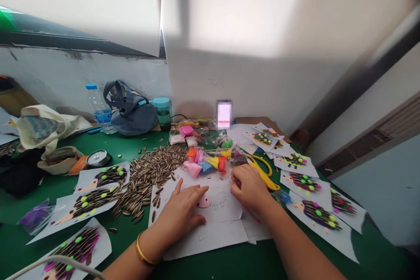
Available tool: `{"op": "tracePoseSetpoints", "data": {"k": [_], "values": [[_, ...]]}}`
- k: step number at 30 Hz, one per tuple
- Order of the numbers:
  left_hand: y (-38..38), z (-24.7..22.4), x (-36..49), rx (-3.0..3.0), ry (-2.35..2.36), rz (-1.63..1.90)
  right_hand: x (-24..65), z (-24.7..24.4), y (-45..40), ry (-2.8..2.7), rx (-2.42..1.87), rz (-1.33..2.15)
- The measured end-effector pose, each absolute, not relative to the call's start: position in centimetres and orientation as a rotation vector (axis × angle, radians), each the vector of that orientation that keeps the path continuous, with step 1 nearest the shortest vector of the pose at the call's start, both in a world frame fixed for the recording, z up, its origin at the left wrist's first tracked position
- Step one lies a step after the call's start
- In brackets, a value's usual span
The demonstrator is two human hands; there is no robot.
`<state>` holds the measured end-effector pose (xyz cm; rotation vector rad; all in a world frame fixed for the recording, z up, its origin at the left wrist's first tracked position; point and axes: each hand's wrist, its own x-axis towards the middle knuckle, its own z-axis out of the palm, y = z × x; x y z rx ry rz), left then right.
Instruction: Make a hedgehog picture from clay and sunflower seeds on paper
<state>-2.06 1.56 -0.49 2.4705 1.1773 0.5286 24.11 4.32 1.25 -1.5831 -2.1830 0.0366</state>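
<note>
Hedgehog drawing (213, 198), pink-faced, on paper (232, 209) between the hands. Left hand (184, 205): splayed palm-down beside it, grasping nothing. Right hand (248, 186): fingers curled at the paper's right; contents, if any, cannot be told. Risk: sunflower seeds (147, 175) scattering, should the left hand sweep outward.

The white paper sheet (215, 216) lies with its drawing upwards on the green table (223, 267). The drawn hedgehog (217, 197) has a pink face (204, 202) with one dark eye, directed to the left. Its outlined body remains uncoloured, filled with small marks, above short legs.
</note>
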Motion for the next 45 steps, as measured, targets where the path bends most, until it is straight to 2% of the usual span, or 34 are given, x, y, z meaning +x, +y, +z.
{"op": "tracePoseSetpoints", "data": {"k": [8, 20, 28, 36, 45], "values": [[1.7, -0.2, -2.0, 2.515, 1.184, 0.581, 22.3, 0.8, 4.5, -2.292, -1.415, 0.093], [2.1, -0.3, -1.9, 2.570, 1.255, 0.659, 22.2, 0.5, 4.6, -2.327, -1.403, 0.159], [2.0, -0.9, -1.9, 2.584, 1.266, 0.566, 21.1, 0.6, 4.2, -2.384, -1.241, 0.326], [1.9, -0.9, -1.9, 2.543, 1.244, 0.477, 22.1, 0.0, 4.5, -2.269, -1.389, 0.244], [1.9, -0.9, -2.1, 2.538, 1.246, 0.427, 22.6, -0.3, 4.4, -2.267, -1.364, 0.241]]}}
